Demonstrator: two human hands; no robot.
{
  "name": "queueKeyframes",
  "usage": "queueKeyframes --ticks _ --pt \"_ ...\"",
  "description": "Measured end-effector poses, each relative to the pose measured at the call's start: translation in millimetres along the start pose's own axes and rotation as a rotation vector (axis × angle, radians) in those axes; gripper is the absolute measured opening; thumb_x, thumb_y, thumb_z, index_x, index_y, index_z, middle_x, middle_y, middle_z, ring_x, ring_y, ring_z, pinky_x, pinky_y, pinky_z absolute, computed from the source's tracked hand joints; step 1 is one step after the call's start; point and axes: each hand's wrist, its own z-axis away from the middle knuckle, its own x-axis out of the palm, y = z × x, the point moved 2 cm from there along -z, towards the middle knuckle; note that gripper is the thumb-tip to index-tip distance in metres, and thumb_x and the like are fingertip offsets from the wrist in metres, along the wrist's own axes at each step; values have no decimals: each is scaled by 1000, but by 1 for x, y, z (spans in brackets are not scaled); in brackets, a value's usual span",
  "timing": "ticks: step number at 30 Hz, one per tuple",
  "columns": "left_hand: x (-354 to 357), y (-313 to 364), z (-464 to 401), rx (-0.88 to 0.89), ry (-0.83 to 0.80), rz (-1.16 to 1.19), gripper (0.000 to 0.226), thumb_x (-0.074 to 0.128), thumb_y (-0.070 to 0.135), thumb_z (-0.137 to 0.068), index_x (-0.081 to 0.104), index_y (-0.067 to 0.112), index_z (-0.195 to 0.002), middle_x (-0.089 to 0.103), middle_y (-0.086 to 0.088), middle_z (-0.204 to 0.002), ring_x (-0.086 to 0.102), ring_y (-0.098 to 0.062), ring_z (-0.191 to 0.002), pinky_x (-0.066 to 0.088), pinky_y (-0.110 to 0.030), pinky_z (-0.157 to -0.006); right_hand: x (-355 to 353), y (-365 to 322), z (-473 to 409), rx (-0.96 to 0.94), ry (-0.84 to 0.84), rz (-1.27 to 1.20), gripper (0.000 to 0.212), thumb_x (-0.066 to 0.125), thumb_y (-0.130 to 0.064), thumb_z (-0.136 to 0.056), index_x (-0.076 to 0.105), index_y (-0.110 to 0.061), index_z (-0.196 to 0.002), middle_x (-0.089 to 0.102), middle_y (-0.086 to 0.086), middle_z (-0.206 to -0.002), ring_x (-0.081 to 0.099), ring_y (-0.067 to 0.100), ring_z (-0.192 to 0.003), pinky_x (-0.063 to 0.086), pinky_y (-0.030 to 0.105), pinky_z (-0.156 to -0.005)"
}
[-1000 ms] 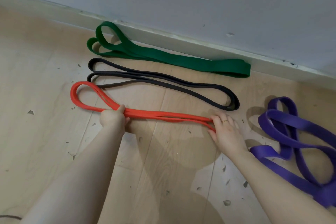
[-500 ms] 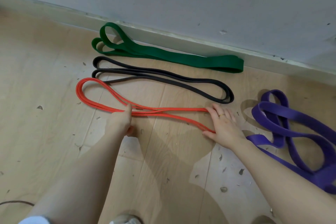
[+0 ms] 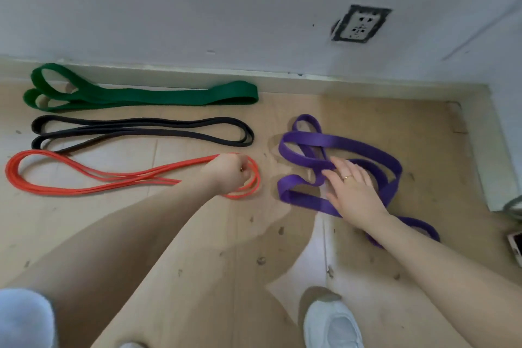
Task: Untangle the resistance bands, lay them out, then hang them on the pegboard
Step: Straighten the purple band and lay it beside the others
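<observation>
Three bands lie stretched out side by side on the wooden floor: a wide green band [image 3: 135, 94] nearest the wall, a black band [image 3: 141, 130] below it, and a thin red band [image 3: 70, 181] in front. My left hand [image 3: 230, 172] is curled over the red band's right end loop. A wide purple band [image 3: 364, 150] lies in a tangled heap to the right. My right hand [image 3: 353, 189] rests on the purple heap with its fingers spread. No pegboard shows.
A white wall with a baseboard [image 3: 282, 78] runs along the back, with a power outlet [image 3: 360, 24] above the purple band. A white ledge [image 3: 491, 167] borders the floor on the right. My white shoe [image 3: 333, 322] stands at the bottom.
The view swung right. My left hand slid along the red band to its right end. My right hand left the red band and moved onto the purple heap.
</observation>
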Motion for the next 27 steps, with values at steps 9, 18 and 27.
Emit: queueKeyframes --ticks 9,18,27 --pt "56 81 -12 -69 233 328 32 46 16 -94 44 20 -125 56 5 -102 54 -9 -85 41 -19 -65 30 22 -50 60 -18 -161 47 41 -23 -98 29 -18 -143 42 6 -141 32 25 -134 16 41 -115" --pt "49 56 22 -4 342 1142 39 42 49 -90 51 30 -123 56 8 -124 49 -12 -121 39 -30 -99 -12 -70 -15 -290 304 -729 18 57 -15 -87 64 -8 -102 56 9 -101 54 29 -92 49 43 -73" --pt "40 24 98 247 501 1390 43 63 19 -63 58 19 -106 71 6 -91 65 -9 -91 52 -20 -79 -64 -127 -1 -414 151 -1184 11 65 -13 -83 61 -11 -93 62 0 -103 51 8 -93 44 29 -86"
